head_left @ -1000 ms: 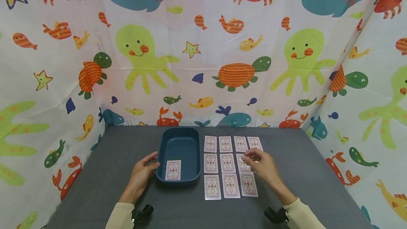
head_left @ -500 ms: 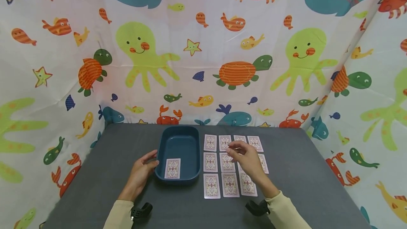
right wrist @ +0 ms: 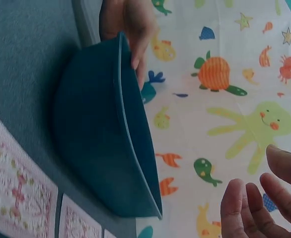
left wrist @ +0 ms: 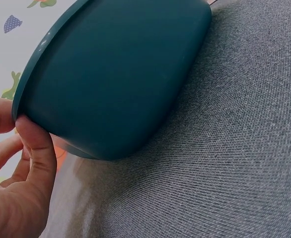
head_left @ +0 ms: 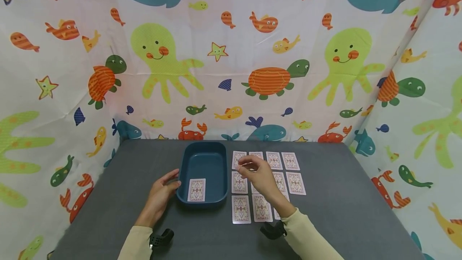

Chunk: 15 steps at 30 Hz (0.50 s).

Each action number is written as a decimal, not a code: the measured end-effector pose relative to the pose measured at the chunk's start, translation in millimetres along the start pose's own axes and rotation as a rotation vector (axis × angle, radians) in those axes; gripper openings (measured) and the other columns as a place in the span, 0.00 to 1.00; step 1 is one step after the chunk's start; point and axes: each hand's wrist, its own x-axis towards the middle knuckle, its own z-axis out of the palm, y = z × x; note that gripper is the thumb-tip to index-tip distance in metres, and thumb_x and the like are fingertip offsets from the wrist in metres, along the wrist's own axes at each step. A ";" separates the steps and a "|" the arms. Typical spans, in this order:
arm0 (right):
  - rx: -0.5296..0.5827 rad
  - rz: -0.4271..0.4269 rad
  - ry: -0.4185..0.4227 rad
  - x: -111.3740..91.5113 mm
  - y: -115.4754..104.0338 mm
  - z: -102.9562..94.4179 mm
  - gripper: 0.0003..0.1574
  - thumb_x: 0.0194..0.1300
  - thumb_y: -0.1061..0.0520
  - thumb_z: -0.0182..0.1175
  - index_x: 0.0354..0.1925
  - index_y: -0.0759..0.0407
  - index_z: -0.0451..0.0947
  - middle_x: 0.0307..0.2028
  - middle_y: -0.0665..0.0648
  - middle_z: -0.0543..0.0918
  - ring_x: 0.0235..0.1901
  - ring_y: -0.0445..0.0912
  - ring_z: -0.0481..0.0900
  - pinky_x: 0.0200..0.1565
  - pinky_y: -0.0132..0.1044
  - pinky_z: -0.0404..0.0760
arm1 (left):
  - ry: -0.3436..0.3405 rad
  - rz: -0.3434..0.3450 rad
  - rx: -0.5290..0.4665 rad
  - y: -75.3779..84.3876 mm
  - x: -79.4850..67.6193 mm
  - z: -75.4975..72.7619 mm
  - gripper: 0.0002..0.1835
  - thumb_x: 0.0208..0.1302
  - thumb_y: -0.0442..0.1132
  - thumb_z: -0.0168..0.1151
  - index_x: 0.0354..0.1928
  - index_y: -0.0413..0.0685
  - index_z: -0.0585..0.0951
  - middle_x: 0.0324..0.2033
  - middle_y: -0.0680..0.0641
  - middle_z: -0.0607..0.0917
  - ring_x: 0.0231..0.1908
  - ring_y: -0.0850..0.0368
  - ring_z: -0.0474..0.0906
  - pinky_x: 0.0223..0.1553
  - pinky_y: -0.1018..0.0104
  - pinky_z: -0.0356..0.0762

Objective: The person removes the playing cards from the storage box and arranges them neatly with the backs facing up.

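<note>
A dark teal plastic tub (head_left: 205, 153) stands on the grey table, one patterned playing card (head_left: 196, 190) lying face down near its front end. My left hand (head_left: 161, 196) pinches the tub's left rim, the thumb outside against the wall in the left wrist view. Over the left part of the card rows hovers my right hand (head_left: 259, 177), its fingers loosely bent. The right wrist view shows that hand's fingers (right wrist: 232, 206) and thumb apart, nothing between them. Several face-down cards (head_left: 241, 210) lie in three rows right of the tub; the right hand and forearm hide some.
The grey cloth-covered table (head_left: 332, 212) extends to both sides of the tub and cards. Behind and beside it hangs a white curtain (head_left: 223, 103) printed with sea animals. A dark band (head_left: 272, 230) is worn at the right wrist, another (head_left: 161, 238) at the left.
My right hand has moved left across the cards towards the tub, uncovering cards on the right side of the rows. My left hand has stayed at the tub's rim.
</note>
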 end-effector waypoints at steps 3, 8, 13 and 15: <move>0.007 0.001 -0.014 1.6 -2.2 7.9 0.14 0.63 0.55 0.66 0.47 0.54 0.82 0.45 0.58 0.83 0.40 0.48 0.85 0.40 0.38 0.85 | 0.002 0.001 0.008 -0.4 0.6 0.1 0.27 0.69 0.35 0.55 0.69 0.50 0.69 0.66 0.42 0.69 0.61 0.48 0.67 0.66 0.47 0.64; 0.031 0.000 -0.042 3.6 -4.9 21.1 0.17 0.62 0.55 0.67 0.49 0.57 0.81 0.48 0.61 0.82 0.45 0.54 0.84 0.41 0.38 0.85 | 0.013 0.002 0.023 -1.4 1.7 0.5 0.26 0.69 0.34 0.55 0.69 0.50 0.70 0.65 0.43 0.70 0.58 0.50 0.68 0.57 0.59 0.70; 0.022 0.022 -0.073 3.8 -13.9 34.4 0.18 0.63 0.57 0.66 0.51 0.59 0.80 0.50 0.65 0.81 0.50 0.57 0.81 0.43 0.36 0.84 | 0.020 -0.006 0.017 -2.2 2.9 0.6 0.27 0.68 0.33 0.56 0.69 0.50 0.70 0.65 0.43 0.71 0.57 0.51 0.69 0.52 0.65 0.72; 0.003 0.023 -0.082 4.6 -13.9 40.2 0.18 0.63 0.56 0.66 0.51 0.56 0.80 0.51 0.65 0.80 0.50 0.56 0.81 0.44 0.37 0.83 | 0.022 -0.007 0.012 -2.7 2.9 0.6 0.27 0.68 0.33 0.56 0.69 0.50 0.70 0.65 0.43 0.71 0.57 0.51 0.69 0.51 0.66 0.72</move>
